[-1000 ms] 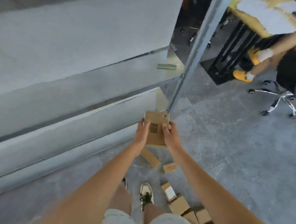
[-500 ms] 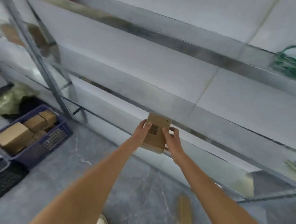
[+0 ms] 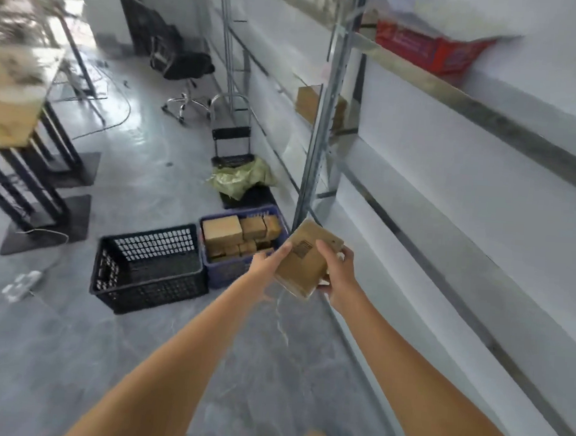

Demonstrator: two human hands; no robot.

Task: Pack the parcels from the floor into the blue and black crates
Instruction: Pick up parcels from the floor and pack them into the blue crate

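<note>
A flat brown cardboard parcel [image 3: 306,259] with a barcode label is held out in front of me at mid-frame. My left hand [image 3: 267,260] grips its left edge and my right hand [image 3: 338,275] grips its right edge from beneath. Just beyond and left of the parcel, the blue crate [image 3: 229,275] stands on the floor, holding several brown parcels [image 3: 221,230]. The black crate [image 3: 148,270] sits against the blue crate's left side, and nothing shows inside it.
Metal shelving [image 3: 322,125] runs along the right wall, with a red box [image 3: 431,51] on a high shelf. Beyond the crates lie a green bag [image 3: 241,179], a folding trolley [image 3: 231,137] and a black office chair [image 3: 184,66]. A desk [image 3: 14,100] stands left; a power strip [image 3: 21,285] lies on the floor.
The view has swung left from the shelving to the crates. Both hands kept hold of the parcel, which is now tilted and close to the blue crate.
</note>
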